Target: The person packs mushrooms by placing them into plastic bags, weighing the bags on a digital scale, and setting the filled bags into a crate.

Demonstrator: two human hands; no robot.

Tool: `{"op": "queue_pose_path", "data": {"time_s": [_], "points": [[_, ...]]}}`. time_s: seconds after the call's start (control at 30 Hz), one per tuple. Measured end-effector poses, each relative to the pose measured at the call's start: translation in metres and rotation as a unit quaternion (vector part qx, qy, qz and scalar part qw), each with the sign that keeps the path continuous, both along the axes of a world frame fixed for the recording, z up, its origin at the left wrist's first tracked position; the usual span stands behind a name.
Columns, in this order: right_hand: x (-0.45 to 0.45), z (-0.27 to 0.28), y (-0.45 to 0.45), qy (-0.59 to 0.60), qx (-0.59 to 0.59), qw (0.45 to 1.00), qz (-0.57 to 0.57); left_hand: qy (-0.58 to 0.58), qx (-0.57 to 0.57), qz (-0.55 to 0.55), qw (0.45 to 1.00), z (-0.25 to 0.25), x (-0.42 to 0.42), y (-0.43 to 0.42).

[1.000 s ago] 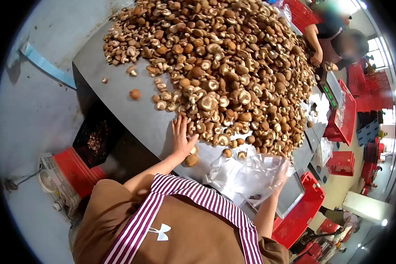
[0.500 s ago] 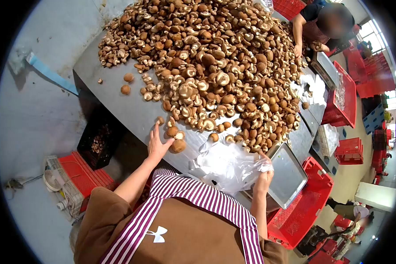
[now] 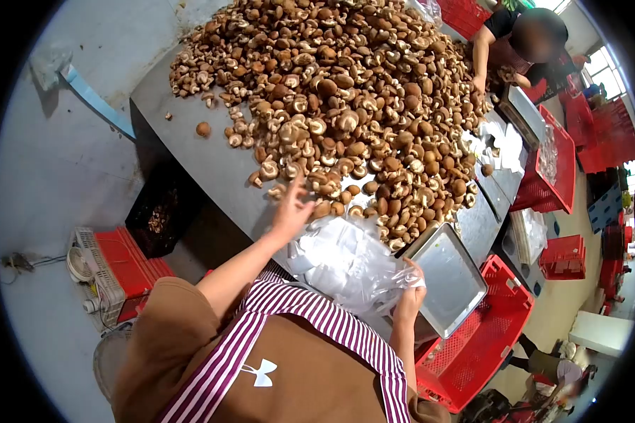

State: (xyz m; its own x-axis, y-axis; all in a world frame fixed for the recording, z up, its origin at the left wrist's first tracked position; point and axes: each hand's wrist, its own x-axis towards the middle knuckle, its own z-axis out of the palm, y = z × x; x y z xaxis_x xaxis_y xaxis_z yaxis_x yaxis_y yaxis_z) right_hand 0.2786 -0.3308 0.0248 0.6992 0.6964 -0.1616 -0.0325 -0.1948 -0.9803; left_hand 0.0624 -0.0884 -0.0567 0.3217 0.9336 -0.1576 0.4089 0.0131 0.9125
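Note:
A large heap of brown shiitake mushrooms (image 3: pixel 331 92) covers much of the metal table. At its near edge is my left hand (image 3: pixel 289 215), its fingers apart and touching or just over several mushrooms (image 3: pixel 322 209); nothing shows in its grasp. My right hand (image 3: pixel 409 295) pinches the edge of a clear plastic bag (image 3: pixel 360 275). White sheets or bags lie bunched in or under that plastic, in front of my striped apron (image 3: pixel 296 296).
Right of the bag are a metal tray (image 3: pixel 450 282) and a red crate (image 3: pixel 473 338). Across the table another person (image 3: pixel 501 42) reaches to the heap, near a second tray (image 3: pixel 525 113) and crate (image 3: pixel 561 155). A dark crate (image 3: pixel 162 211) stands below the table's left edge (image 3: pixel 183 158).
My left hand has moved right, from the loose mushrooms at the table's near edge to the heap's front. My right hand keeps hold of the plastic bag, slightly lower and further left.

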Motion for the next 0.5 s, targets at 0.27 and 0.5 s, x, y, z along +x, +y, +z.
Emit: {"op": "queue_pose_path", "data": {"time_s": [0.27,0.5], "points": [[-0.009,-0.013,-0.002,0.028,-0.003,0.998,-0.065,0.296,0.059,0.185,0.935,-0.097,-0.102,0.062],[-0.039,-0.011,0.050,0.023,0.008,1.000,0.012,0.148,-0.045,-0.068,0.986,-0.031,-0.031,0.048]]}}
